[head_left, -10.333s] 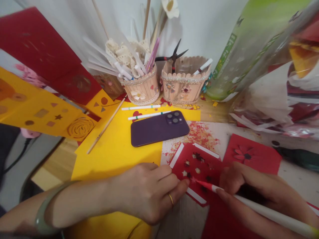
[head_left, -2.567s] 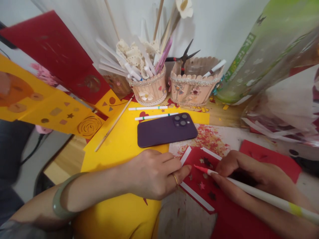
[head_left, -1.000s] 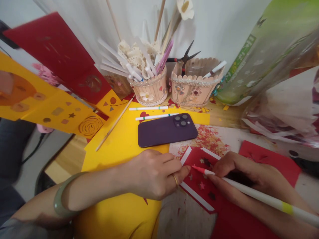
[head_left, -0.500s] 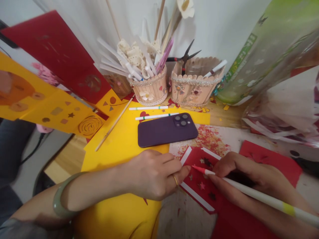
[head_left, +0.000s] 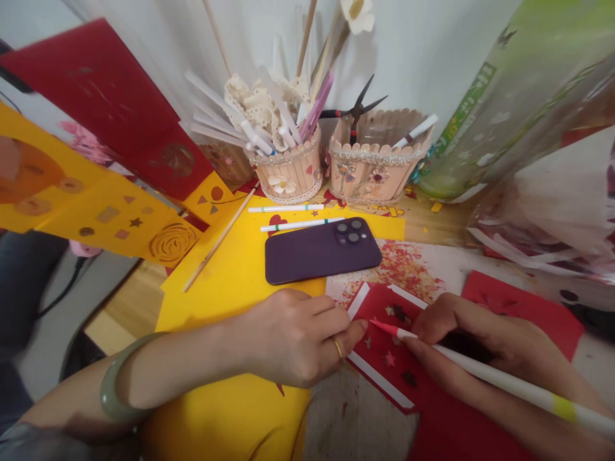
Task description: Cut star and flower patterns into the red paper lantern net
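My right hand grips a white pen-like stick with a yellow band and a pointed red tip. That tip sits over a small red card edged with white strips, close to my left fingertips. Several little stars, some gold and some red, lie on the card. Curled at the card's left edge, my left hand has its fingertips on the card; its finger pads are hidden. Just behind the left hand lies a dark purple phone, camera side up.
Yellow paper covers the left, with two white sticks and a wooden skewer on it. Behind stand a basket of pens and a basket with pliers. Red paper and a tall green-clear container are right.
Almost nothing differs. The rear of the white stick has shifted slightly to the right and down; the left hand stays in place on the card.
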{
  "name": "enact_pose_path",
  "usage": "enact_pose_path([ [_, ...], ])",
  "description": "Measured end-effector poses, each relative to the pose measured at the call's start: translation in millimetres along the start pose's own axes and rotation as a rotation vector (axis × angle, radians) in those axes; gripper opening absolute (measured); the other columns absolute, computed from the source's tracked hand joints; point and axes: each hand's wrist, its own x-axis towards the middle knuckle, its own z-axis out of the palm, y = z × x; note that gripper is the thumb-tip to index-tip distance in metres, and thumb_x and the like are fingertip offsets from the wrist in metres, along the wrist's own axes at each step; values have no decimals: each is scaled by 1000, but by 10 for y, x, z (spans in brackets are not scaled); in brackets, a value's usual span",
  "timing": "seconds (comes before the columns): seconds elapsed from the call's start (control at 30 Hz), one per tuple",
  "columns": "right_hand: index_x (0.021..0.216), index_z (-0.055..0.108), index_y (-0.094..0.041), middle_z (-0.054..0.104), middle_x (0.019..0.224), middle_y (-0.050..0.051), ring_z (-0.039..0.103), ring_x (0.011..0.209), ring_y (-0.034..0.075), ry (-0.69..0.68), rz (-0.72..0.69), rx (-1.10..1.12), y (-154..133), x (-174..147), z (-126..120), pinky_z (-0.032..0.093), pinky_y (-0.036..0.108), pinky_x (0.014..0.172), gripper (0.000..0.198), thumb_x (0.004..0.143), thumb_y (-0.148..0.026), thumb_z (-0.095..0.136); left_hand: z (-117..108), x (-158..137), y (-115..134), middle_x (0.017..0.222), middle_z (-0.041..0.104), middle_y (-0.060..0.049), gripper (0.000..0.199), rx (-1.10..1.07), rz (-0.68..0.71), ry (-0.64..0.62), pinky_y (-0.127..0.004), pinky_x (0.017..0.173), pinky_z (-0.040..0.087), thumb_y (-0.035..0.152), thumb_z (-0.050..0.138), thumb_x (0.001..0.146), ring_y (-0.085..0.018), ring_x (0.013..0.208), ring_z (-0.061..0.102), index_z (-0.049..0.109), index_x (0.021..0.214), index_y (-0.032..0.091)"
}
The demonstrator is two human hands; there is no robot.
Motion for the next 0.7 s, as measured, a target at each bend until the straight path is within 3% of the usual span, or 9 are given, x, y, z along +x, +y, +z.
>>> enact_pose_path([
  [0.2, 62, 49, -26, 62, 58, -3, 53, 51, 14, 64, 76, 20, -58, -11, 40, 33, 24, 40, 29, 80, -48, 55, 3, -1, 0, 61, 54, 1, 17, -8, -9, 5, -28, 41, 30, 11, 48, 89, -12, 53, 49, 64, 92, 7],
  [0.7, 63, 49, -25, 61, 58, -3, 53, 50, 12, 58, 53, 18, -65, -20, 35, 32, 23, 40, 27, 82, -44, 54, 5, -7, 0, 62, 56, 1, 18, -10, -2, -15, -28, 40, 31, 11, 49, 89, -13, 53, 48, 65, 94, 6],
])
